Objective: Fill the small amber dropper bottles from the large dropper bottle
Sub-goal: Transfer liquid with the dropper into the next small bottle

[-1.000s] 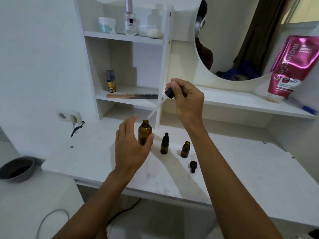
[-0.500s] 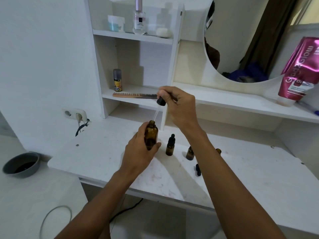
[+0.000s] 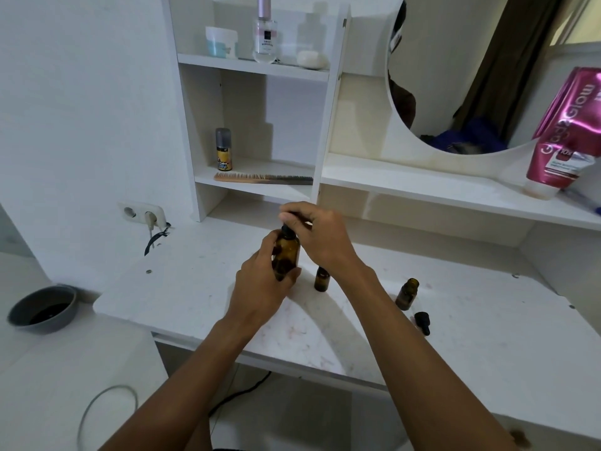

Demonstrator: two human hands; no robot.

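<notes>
Amber glass, rigid and breakable, likely slick: the large dropper bottle [image 3: 287,255] is wrapped at mid-body by the left hand [image 3: 263,288], at centre. Right hand [image 3: 320,236] pinches its dropper cap [image 3: 287,230]. At four o'clock, one small amber bottle [image 3: 406,293] stands open, light and tippable.

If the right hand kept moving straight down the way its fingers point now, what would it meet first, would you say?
Most likely the neck of the large amber bottle held by the left hand. The right hand pinches the dropper cap directly over it, apparently already at the mouth.
</notes>
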